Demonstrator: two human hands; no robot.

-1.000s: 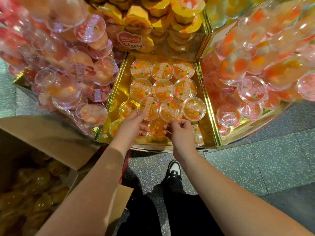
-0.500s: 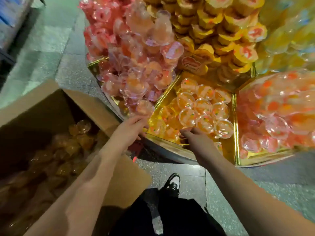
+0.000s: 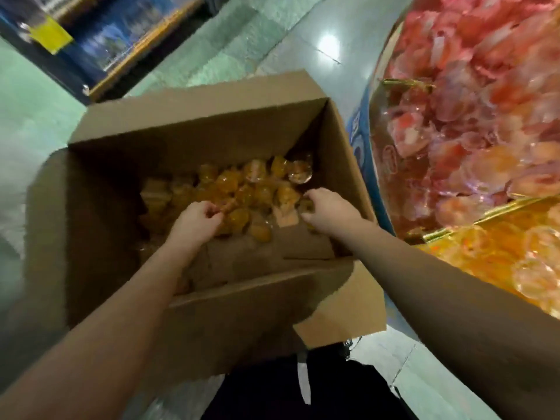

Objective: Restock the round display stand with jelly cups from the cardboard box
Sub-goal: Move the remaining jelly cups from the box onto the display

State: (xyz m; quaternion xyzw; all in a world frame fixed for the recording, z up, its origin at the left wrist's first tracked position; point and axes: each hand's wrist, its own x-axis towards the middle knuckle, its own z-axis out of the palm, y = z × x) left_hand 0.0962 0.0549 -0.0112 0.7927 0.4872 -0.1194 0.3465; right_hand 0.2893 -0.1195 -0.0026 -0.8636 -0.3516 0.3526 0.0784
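The open cardboard box (image 3: pixel 197 116) stands on the floor below me, with several orange jelly cups (image 3: pixel 260 189) heaped toward its far right corner. Both hands are down inside it. My left hand (image 3: pixel 197 219) has its fingers curled and pinches an orange jelly cup (image 3: pixel 227 205) at its fingertips. My right hand (image 3: pixel 328 210) curls over another jelly cup (image 3: pixel 304 206) by the box's right wall. The round display stand (image 3: pixel 360 153) rises at the right, with pink cups (image 3: pixel 469 116) above a gold divider (image 3: pixel 485 219) and orange cups (image 3: pixel 530 268) below it.
The box's near flap (image 3: pixel 348 301) hangs outward toward my black trousers (image 3: pixel 348 389). A blue and yellow shelf unit (image 3: pixel 91 40) stands at the far left across the shiny green tiled floor (image 3: pixel 30 110). The picture is motion-blurred.
My view swung left from the stand to the box. Both hands left the stand's orange compartment and dropped into the box, where their fingers closed among the cups.
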